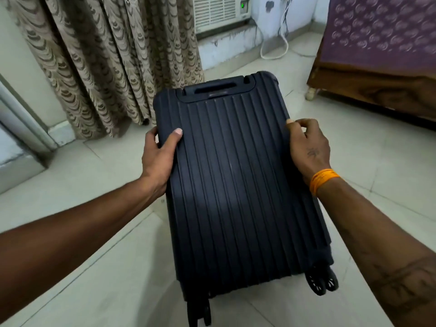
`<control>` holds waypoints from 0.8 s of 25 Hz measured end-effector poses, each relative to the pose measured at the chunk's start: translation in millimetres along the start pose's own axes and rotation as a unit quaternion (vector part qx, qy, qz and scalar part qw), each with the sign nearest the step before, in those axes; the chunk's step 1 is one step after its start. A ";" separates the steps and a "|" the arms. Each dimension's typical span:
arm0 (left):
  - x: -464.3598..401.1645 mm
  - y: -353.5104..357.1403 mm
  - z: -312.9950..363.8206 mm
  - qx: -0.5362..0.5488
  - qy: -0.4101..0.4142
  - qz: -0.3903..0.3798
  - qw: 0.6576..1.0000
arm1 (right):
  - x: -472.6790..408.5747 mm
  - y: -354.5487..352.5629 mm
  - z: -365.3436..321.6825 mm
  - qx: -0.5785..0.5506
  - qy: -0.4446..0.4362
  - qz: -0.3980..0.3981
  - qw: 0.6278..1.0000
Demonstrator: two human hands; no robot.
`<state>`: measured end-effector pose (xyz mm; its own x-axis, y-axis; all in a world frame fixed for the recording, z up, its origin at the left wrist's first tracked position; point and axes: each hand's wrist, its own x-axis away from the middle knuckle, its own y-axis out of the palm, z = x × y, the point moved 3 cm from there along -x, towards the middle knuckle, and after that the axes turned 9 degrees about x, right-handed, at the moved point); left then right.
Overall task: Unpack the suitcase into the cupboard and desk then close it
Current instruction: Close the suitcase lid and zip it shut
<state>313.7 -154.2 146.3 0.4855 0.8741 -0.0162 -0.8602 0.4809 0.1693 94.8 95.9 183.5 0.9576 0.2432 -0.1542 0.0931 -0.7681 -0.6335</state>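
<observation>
1. One dark navy hard-shell suitcase point(236, 180), ribbed shell facing up, closed; contents not visible.
2. The suitcase sits mid-frame over the tiled floor point(368, 166), between the two hands. Whether it rests on the floor or is lifted cannot be told.
3. Recessed carry handle point(215, 89) at the suitcase's far end; wheels at the near end.
4. Wheels counted: one double wheel point(322, 283) at the near right corner, one wheel point(199, 311) at the near left corner, partly hidden under the shell.
5. Left hand point(160, 156) grips the suitcase's left edge: thumb laid flat on the ribbed top, fingers curled round the side.
6. Right hand point(309, 147) holds the right edge, fingers bent and pinching the rim near the top corner.
7. One orange thread band point(323, 180) on the right wrist.
8. One patterned beige curtain point(99, 62) hangs behind the suitcase, far left.
9. One window air conditioner point(219, 13) at top centre, green light lit; one white cable point(278, 46) loops down to the floor beside it.
10. One wooden bed point(377, 86) with a purple patterned cover, far right, apart from the suitcase.
</observation>
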 end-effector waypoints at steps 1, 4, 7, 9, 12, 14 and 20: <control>-1.7 5.9 12.9 0.010 0.034 -0.013 0.999 | -0.5 -12.0 -6.8 -0.021 -0.005 0.020 1.000; -2.8 25.0 50.5 0.034 0.113 -0.030 0.993 | 2.2 -41.8 -19.2 -0.053 -0.026 0.056 0.997; -9.1 40.7 83.0 0.089 0.122 -0.027 0.988 | 8.9 -68.8 -30.1 -0.071 -0.027 0.074 0.994; -14.2 46.2 88.8 0.123 0.122 -0.050 0.984 | 15.6 -78.9 -34.3 -0.084 -0.030 0.071 0.993; -11.5 46.7 74.9 0.107 0.132 -0.060 0.984 | 27.7 -81.8 -31.4 -0.105 -0.027 0.051 0.993; -4.1 45.4 72.3 0.099 0.136 -0.058 0.984 | 32.1 -81.9 -28.6 -0.114 -0.028 0.043 0.992; -5.6 52.6 126.5 0.117 0.125 0.020 0.985 | 22.2 -82.1 -45.4 -0.113 -0.059 0.082 0.988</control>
<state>285.4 -142.4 279.9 0.3733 0.8957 -0.2416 -0.8042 0.4423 0.3971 120.9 137.5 266.6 0.9277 0.1616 -0.3367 0.0101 -0.9121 -0.4099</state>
